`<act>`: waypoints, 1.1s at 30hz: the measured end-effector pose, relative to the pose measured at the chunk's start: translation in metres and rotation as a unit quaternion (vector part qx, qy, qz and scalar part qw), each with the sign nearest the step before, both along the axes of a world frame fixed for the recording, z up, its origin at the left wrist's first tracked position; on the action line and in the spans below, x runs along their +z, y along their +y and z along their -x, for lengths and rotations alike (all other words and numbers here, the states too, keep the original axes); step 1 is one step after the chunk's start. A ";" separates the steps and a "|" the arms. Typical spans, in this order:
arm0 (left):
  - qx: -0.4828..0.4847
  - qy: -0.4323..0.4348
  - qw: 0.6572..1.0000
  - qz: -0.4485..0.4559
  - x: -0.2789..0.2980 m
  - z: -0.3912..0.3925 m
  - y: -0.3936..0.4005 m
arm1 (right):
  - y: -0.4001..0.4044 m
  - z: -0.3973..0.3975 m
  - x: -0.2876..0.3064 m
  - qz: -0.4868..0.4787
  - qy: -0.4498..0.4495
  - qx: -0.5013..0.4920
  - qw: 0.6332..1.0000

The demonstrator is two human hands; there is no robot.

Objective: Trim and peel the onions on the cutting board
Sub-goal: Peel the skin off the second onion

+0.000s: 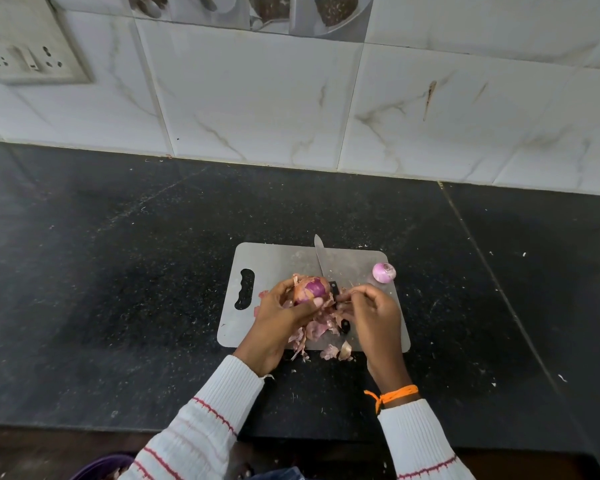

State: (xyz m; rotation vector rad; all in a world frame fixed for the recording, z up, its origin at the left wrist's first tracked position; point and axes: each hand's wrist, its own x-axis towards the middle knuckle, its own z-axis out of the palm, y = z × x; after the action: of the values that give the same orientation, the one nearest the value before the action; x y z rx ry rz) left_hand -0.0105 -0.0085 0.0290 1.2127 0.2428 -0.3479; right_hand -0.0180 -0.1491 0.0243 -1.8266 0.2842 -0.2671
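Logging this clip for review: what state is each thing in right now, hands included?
Held onion: partly peeled, purple flesh showing, gripped by left hand.
Right hand: pinching a strip of skin beside it.
Second onion: peeled, resting on the cutting board.
Knife: lying on the board, unheld, handle partly hidden.
Peels: loose, piled on the board's near edge.

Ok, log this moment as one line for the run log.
step: peeling | left hand: grips half-peeled red onion | right hand: pinches loose skin | knife: lying on cutting board | peeled onion: board's right edge
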 end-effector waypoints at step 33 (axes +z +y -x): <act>-0.062 -0.133 0.989 -0.004 0.006 0.017 0.002 | 0.014 0.021 0.009 -0.225 -0.088 0.088 0.967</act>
State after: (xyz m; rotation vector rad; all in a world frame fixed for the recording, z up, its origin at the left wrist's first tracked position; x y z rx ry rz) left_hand -0.0271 -0.0067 0.0346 1.2695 -0.0613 -0.2886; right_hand -0.0386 -0.1353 0.0338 -1.3590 0.0493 -0.2173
